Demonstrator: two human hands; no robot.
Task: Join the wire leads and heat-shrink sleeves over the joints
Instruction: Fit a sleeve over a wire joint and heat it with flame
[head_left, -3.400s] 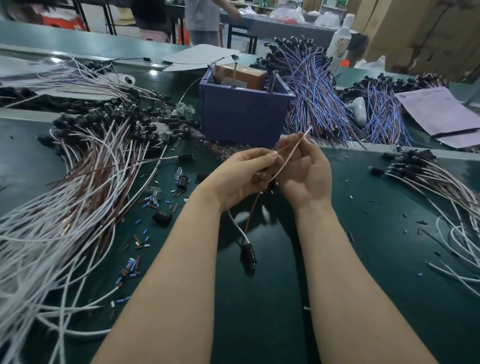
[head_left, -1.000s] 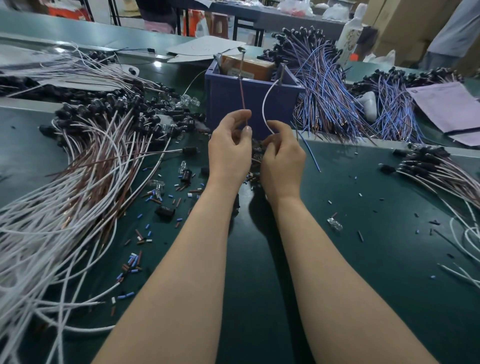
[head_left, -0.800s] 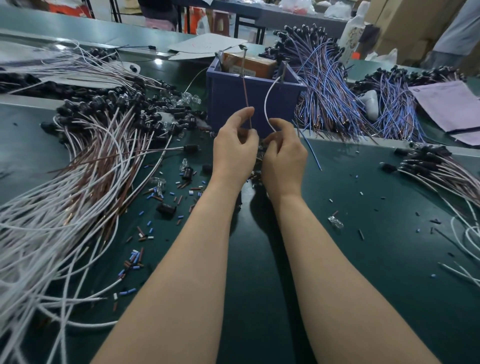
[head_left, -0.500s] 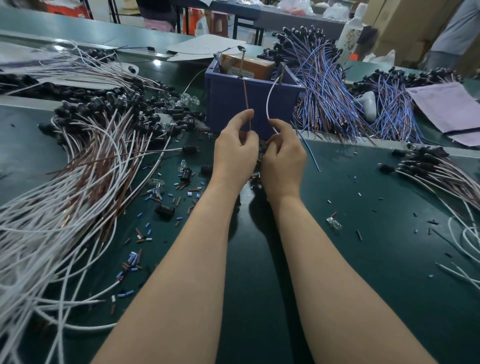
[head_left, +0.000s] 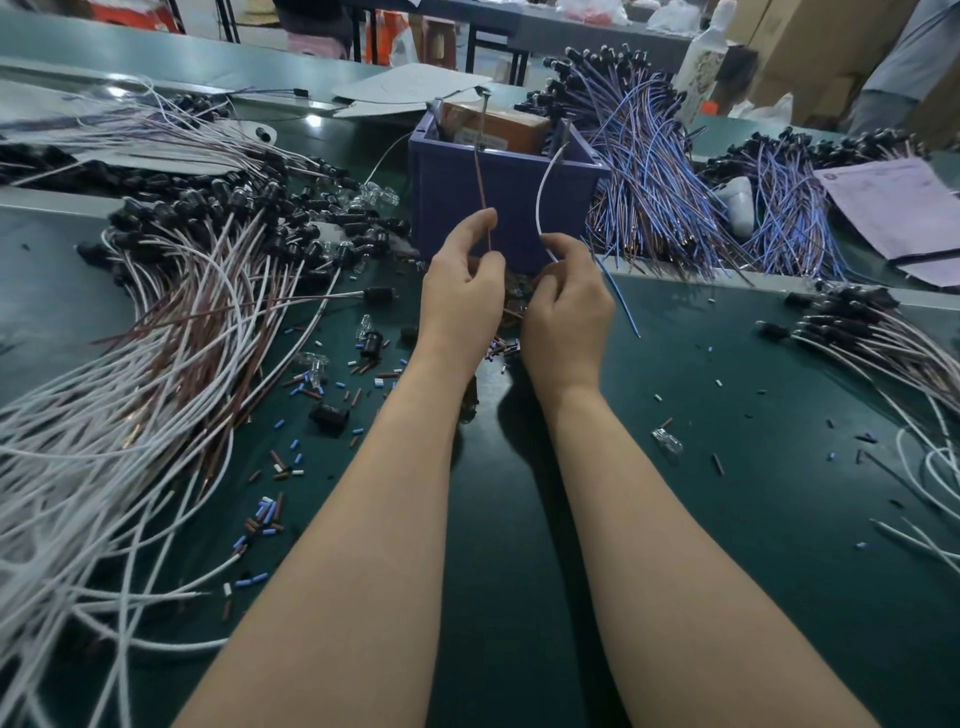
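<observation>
Head view, the only one we get. Our left hand (head_left: 462, 291) is up over the green mat (head_left: 727, 519), thumb + fingers curled in, pinching the brown lead (head_left: 480, 187) near its lower end. The lead stands nearly upright out of the fingertips, w/ its top end up by the rim of the blue bin (head_left: 498, 218) behind.

Our right hand (head_left: 566, 306) sits just beside the left, not touching it. Its fingers are curled too, pinching the white lead (head_left: 540, 208), which bows up and to the right, also in front of the bin's wall. Both leads rise above the hands, apart from each other, brown on the left, white on the right.

The stuff betw. the two hands is small, dark and blurred; we can't tell what it is. A thin blue wire (head_left: 621, 301) slants from behind the right hand down to the mat on the right; whether the hand holds it, can't tell.

Short sleeve bits (head_left: 265, 512), blue, brown & white, lie loose on the mat left of the left forearm. Further left spreads the white & brown wire pile (head_left: 171, 322). Right of the bin lies a blue & brown bundle (head_left: 649, 182), w/ a paper sheet (head_left: 893, 208) at far right.
</observation>
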